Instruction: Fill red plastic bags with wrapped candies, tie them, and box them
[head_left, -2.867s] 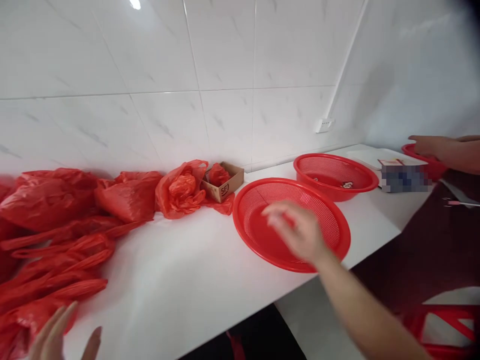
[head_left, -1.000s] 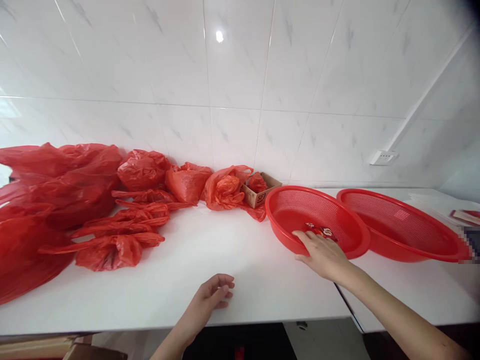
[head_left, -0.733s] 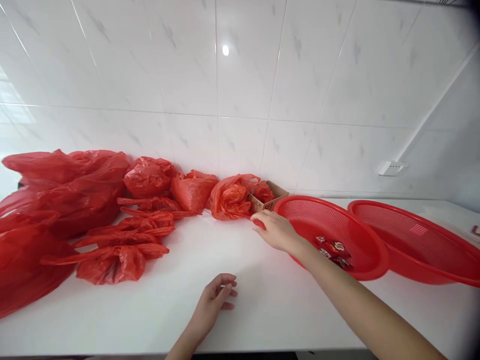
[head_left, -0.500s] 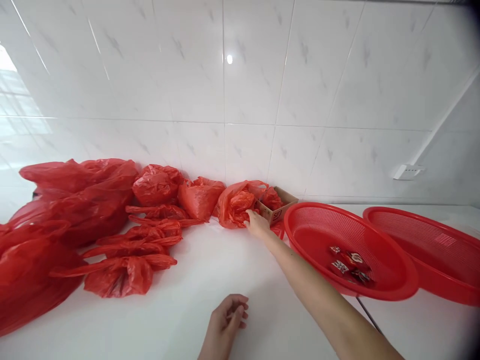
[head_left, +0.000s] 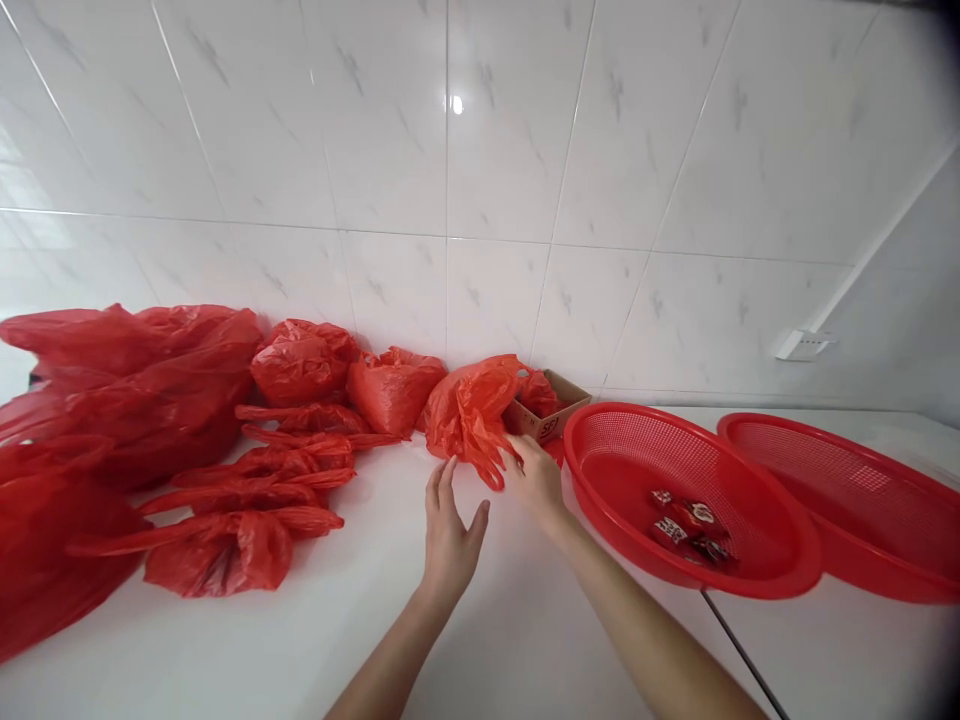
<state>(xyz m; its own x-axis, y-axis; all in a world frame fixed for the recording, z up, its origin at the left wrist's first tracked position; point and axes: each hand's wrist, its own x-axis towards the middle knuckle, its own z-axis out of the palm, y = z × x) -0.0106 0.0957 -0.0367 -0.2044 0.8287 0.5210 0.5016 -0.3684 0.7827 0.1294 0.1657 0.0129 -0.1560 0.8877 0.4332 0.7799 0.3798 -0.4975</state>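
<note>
A crumpled red plastic bag [head_left: 469, 410] stands against the tiled wall, its handles drooping toward me. My right hand [head_left: 534, 475] is closed on a handle of this bag, at its lower right side. Just below the bag, my left hand [head_left: 452, 530] is raised off the white table with thumb and fingers apart, holding nothing. A small cardboard box [head_left: 551, 425] with red plastic inside sits right behind my right hand. To the left of the bag rests another filled red bag [head_left: 395, 390].
At right are a red mesh basket [head_left: 600, 520] with several small wrapped packets [head_left: 686, 520] in it and a second red basket [head_left: 847, 540]. Several knotted red bags [head_left: 225, 555] and large red bags [head_left: 165, 400] occupy the left. A seam [head_left: 739, 645] crosses the white table.
My left hand has moved up and forward to the bag and its fingers have spread. My right hand has pulled the bag's handle down and toward me.
</note>
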